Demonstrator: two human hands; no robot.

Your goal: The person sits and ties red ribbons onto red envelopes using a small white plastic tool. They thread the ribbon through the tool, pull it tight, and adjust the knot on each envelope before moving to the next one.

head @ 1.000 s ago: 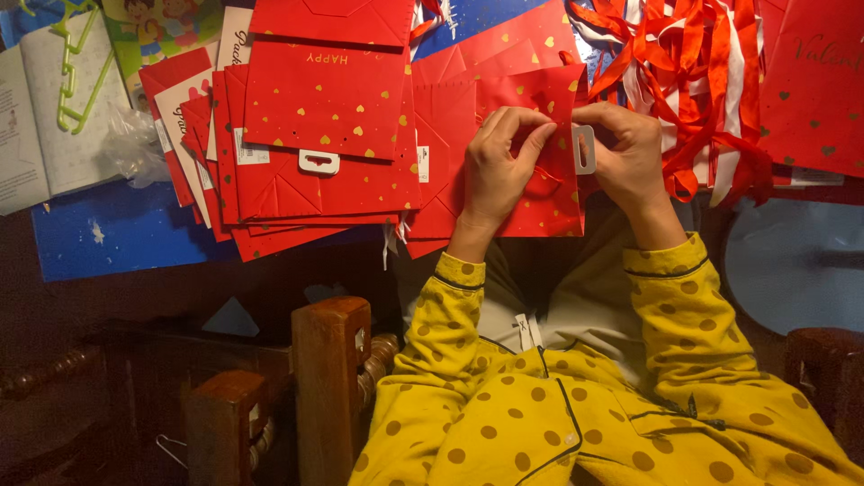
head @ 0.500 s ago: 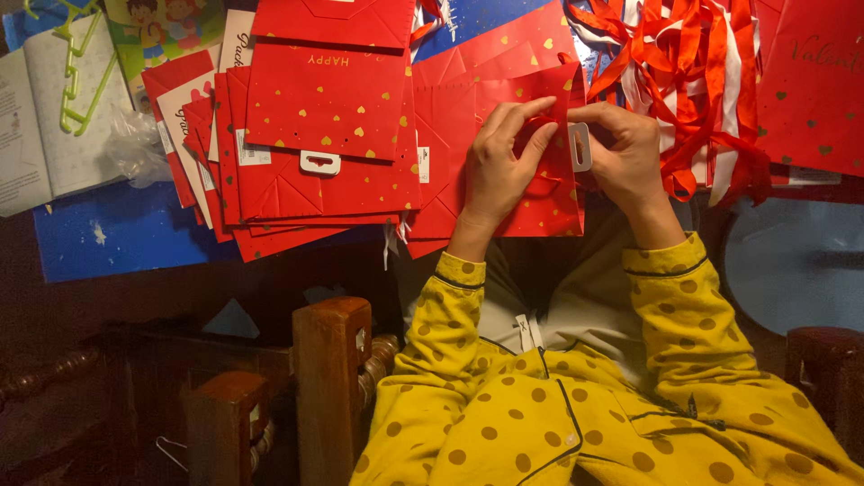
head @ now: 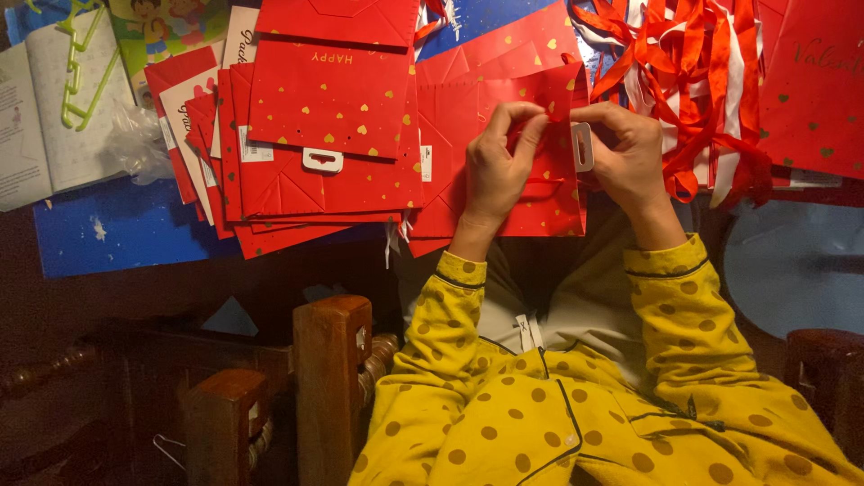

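Now both hands, left hand (head: 497, 162) and right hand (head: 630, 153), pinch the flat red gift bag (head: 540, 193) beneath them

Left hand (head: 498, 166): its fingers were spread flat on the red gift bag (head: 504, 153) before. Now the thumb and first finger are pinched together at the top edge of the bag.
Right hand (head: 630, 157): it has slid a little closer to the left hand. Its fingers are curled tighter now, by the white tag (head: 582, 147).
Red gift bag: it has hardly moved under the hands.
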